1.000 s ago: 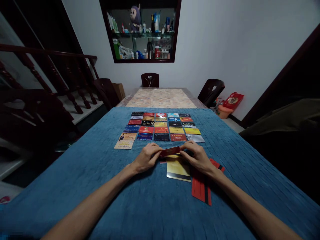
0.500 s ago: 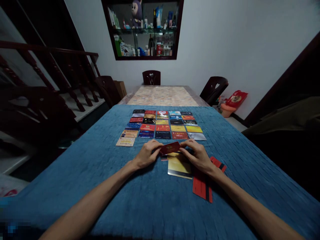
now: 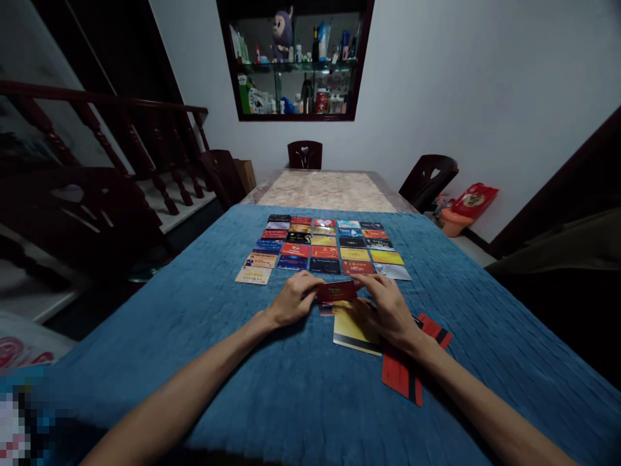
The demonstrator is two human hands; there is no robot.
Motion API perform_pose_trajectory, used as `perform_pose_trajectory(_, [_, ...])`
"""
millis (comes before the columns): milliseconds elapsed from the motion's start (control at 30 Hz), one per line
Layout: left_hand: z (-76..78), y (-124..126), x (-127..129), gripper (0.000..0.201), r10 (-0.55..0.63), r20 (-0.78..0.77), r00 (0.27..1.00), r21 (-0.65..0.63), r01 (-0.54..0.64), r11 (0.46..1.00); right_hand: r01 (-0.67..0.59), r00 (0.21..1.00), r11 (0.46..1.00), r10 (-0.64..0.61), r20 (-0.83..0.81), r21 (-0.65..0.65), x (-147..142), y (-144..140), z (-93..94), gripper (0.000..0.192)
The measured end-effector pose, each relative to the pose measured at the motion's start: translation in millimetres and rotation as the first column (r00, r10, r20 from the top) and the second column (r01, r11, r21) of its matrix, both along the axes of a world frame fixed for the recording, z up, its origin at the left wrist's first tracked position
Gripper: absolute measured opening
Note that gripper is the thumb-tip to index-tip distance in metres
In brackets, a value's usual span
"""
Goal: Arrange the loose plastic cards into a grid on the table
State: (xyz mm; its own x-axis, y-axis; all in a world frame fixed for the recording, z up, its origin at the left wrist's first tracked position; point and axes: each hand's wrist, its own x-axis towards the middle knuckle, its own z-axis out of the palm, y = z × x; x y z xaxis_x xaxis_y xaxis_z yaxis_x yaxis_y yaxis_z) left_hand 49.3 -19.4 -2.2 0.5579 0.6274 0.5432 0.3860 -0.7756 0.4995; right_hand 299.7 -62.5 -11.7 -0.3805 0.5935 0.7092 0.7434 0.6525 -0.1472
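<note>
A blue cloth (image 3: pixel 194 362) is spread over the near end of a long table, and a grid of cards (image 3: pixel 324 249) is laid out on it at twelve o'clock from the hands. Five columns can be counted in the grid; the leftmost column runs one card nearer than the rest, and the exact total cannot be told. A red card (image 3: pixel 336 291) is held just nearer than the grid's front row, above the cloth, with its long axis running from nine o'clock to three o'clock and its face tilted toward the camera. It is pinched at its left end by the left hand (image 3: pixel 291 303) and at its right end by the right hand (image 3: pixel 388 309), the fingers of both curled closed on its edges. One yellow card (image 3: pixel 353 327) lies flat beneath the hands. Red cards with a black stripe (image 3: pixel 405 375) lie at five o'clock, partly under the right wrist; their number cannot be told.
</note>
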Motion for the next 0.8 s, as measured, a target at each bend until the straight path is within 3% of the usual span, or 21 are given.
perform_pose_trajectory(267, [3.7,0.8,-0.7,0.028,0.018,0.01,1.0,0.049,-0.018,0.999,0.136,0.974,0.977,-0.163,0.16,0.165,-18.0,-4.8,6.7,0.038])
perform_pose_trajectory(800, [1.8,3.9,-6.2,0.04,0.022,0.041,0.999,0.076,-0.025,0.997,0.138,0.947,0.941,-0.217,0.237,0.308,-27.4,-8.2,10.4,0.036])
